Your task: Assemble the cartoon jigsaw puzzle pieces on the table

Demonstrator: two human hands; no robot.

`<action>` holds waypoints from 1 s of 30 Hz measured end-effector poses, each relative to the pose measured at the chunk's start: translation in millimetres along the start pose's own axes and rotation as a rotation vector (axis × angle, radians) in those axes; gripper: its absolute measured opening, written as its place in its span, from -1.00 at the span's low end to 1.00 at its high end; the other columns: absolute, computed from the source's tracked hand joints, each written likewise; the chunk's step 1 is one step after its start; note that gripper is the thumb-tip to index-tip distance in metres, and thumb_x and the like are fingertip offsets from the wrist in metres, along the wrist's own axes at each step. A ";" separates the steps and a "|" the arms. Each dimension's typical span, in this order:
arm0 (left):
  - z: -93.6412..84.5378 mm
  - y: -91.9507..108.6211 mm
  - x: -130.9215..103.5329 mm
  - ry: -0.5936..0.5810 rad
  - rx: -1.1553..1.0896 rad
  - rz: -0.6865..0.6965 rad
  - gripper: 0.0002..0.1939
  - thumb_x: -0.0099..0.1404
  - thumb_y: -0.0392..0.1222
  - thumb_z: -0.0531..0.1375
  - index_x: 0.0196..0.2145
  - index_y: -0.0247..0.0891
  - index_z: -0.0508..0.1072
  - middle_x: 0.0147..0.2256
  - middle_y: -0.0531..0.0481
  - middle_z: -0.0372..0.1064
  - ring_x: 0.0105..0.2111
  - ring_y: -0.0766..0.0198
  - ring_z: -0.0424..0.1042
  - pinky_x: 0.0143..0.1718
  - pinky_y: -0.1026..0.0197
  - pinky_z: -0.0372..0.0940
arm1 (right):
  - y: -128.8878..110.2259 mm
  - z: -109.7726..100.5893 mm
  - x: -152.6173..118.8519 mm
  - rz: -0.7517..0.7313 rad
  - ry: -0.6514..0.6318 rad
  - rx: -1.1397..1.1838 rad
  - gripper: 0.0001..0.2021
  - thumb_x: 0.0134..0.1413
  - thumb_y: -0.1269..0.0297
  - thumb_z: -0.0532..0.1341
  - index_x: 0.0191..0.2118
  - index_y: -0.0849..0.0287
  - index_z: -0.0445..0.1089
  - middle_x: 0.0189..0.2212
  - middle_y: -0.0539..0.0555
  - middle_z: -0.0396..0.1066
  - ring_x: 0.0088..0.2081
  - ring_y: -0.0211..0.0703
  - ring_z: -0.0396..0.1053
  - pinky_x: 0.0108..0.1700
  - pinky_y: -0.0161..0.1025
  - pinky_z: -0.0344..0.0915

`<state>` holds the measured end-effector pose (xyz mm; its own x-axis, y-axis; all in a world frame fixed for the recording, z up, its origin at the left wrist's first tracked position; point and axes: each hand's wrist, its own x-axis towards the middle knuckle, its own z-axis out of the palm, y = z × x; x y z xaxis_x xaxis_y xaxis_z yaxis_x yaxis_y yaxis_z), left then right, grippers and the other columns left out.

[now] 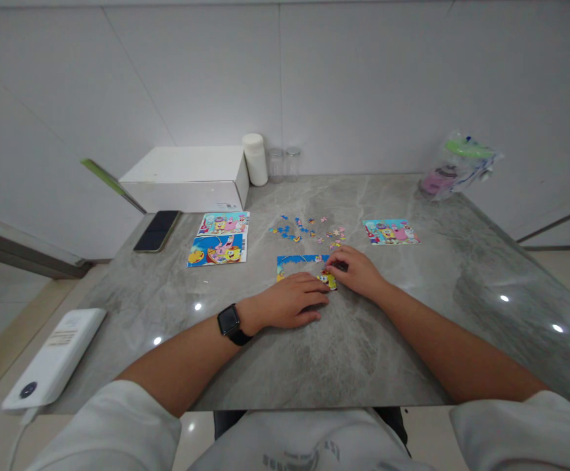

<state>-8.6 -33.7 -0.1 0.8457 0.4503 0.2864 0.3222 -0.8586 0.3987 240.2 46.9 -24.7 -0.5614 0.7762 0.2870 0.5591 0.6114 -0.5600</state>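
A partly assembled jigsaw puzzle lies in front of me, with a blue edge and a yellow cartoon figure showing. My left hand rests flat across its near side, fingers stretched out, and covers part of it. At the puzzle's right edge, the fingertips of my right hand are pinched together on a small puzzle piece, mostly hidden by the fingers. Just beyond are loose puzzle pieces, blue ones to the left and pinkish ones to the right. A finished-looking cartoon picture lies farther right.
On the left are a printed picture sheet, a phone and a white power bank with a cable. A white box, a white bottle and two glass jars stand at the back. A plastic bag sits back right.
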 end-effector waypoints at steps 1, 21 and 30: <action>-0.3 0.2 0.2 0.000 -0.005 0.000 -0.66 0.50 -0.06 0.17 0.12 -0.22 0.50 0.20 -0.27 0.44 0.24 -0.03 0.38 0.32 -0.15 0.26 | 0.4 -0.8 -0.2 -0.012 -0.010 0.005 -0.93 0.21 0.32 0.31 -0.28 0.06 0.58 -0.28 0.08 0.48 -0.18 -0.06 0.43 -0.05 -0.08 0.37; -36.9 -16.4 -8.8 0.147 0.052 -0.274 -0.73 0.42 0.02 0.28 -0.04 -0.18 0.48 0.05 -0.17 0.47 0.10 0.02 0.43 0.18 -0.05 0.31 | 1.4 -33.8 -2.9 -0.098 -0.027 -0.057 -0.87 0.26 0.25 0.26 -0.10 0.04 0.48 -0.10 0.14 0.52 0.01 0.04 0.45 0.13 0.02 0.36; -60.7 -46.7 -41.6 -0.087 0.219 -0.500 -0.28 0.05 0.24 0.49 0.01 -0.21 0.41 0.11 -0.23 0.35 0.11 -0.11 0.40 0.15 -0.07 0.30 | -3.7 -36.6 -8.2 -0.179 -0.232 -0.137 -0.53 0.03 0.03 0.48 0.05 0.01 0.50 0.18 0.21 0.43 0.27 0.22 0.32 0.31 0.20 0.24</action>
<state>-84.7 2.5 22.3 0.5959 0.8024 0.0318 0.7668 -0.5803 0.2743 265.1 43.9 3.5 -0.7737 0.6081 0.1777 0.5067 0.7624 -0.4026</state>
